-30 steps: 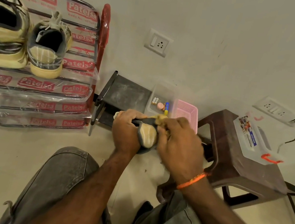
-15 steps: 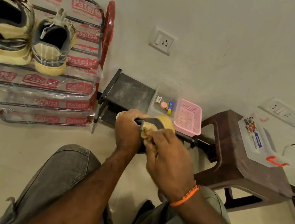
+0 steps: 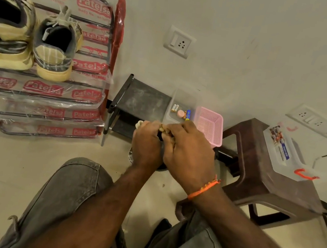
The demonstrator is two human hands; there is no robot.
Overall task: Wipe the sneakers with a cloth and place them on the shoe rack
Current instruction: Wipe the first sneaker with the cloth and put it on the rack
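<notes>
Wiping is under way: the left hand (image 3: 147, 142) grips a sneaker (image 3: 160, 133), almost hidden between both hands above the floor, while the right hand (image 3: 188, 150) curls its grip round a cloth (image 3: 163, 127) on it. Next, likely finishing and lifting it onto the shoe rack (image 3: 91, 90) beside the two sneakers (image 3: 51, 49) there.

Both forearms reach forward over the knees, wrists close together. The left hand (image 3: 147, 142) and right hand (image 3: 188, 151) touch side by side, backs up, fingers curled downward around something mostly hidden between them.
</notes>
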